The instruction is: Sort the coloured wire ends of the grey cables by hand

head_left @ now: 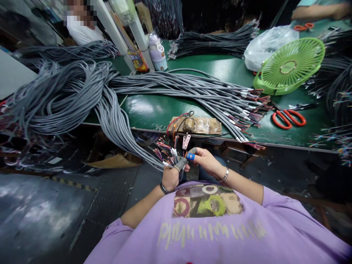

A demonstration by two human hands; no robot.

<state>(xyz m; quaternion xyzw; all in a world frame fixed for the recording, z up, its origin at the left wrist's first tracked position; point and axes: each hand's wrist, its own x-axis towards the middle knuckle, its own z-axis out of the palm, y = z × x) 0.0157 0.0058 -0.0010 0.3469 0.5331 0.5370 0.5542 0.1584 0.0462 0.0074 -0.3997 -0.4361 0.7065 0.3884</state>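
My left hand point(171, 176) is closed around the ends of a bundle of grey cables point(132, 141), just in front of the table edge. Thin coloured wires point(164, 143) fan out above that grip. Close beside it, my right hand point(205, 159) pinches at the wire ends, its fingertips wrapped in tape, one of them blue. What exactly lies between those fingertips is too small to make out. A pink clip point(186, 141) stands just above the hands, at a wooden block point(206, 125) on the table edge.
More grey cables point(170, 85) lie across the green table point(148, 106), coiled at the left. Orange-handled scissors point(288, 118), a green fan point(293, 66), a plastic bag point(268, 46) and a bottle point(157, 53) stand or lie beyond. Another person's arm point(320, 11) shows at the top right.
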